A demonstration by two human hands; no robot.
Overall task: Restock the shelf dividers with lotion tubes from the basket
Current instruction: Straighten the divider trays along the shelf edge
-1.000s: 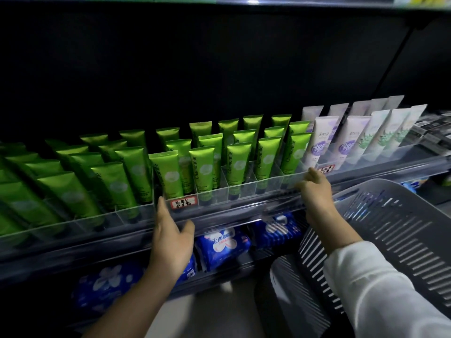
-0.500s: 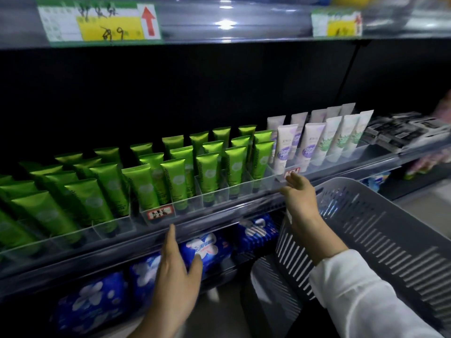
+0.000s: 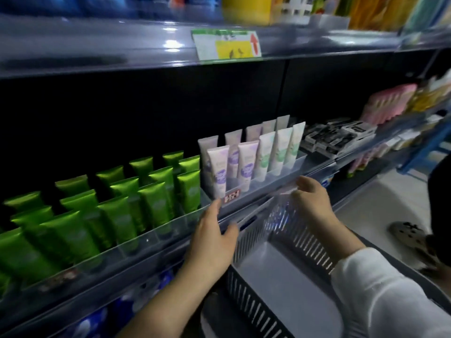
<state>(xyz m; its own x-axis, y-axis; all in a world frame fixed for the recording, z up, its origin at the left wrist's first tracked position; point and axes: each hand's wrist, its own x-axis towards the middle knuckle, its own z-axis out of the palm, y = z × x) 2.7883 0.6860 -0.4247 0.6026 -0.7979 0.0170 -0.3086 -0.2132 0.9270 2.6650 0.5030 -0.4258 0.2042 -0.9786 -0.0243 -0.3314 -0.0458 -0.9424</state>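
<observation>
Price label (image 3: 227, 46): writing smeared, unreadable. Upper-shelf goods (image 3: 246, 8): blurred, cut off by the top edge. Green tubes (image 3: 117, 215): row runs past the left edge, print illegible. Red-and-white tag (image 3: 232, 196): characters too small to read. Blue packs (image 3: 92, 323): blurred, mostly hidden under the shelf lip. Basket (image 3: 249, 311): cut by the bottom edge. Right hand (image 3: 314, 203): fingertips smeared, any hold on the basket rim indeterminable. Bystander (image 3: 439, 191): cropped at the right edge.

A yellow price tag (image 3: 227, 46) with a red arrow sits on the upper shelf's (image 3: 97, 51) front edge. Lower right lie black-and-white boxes (image 3: 339, 137), with pink packs (image 3: 390, 103) beyond. A spotted shoe (image 3: 407, 231) rests on the floor (image 3: 366, 215).
</observation>
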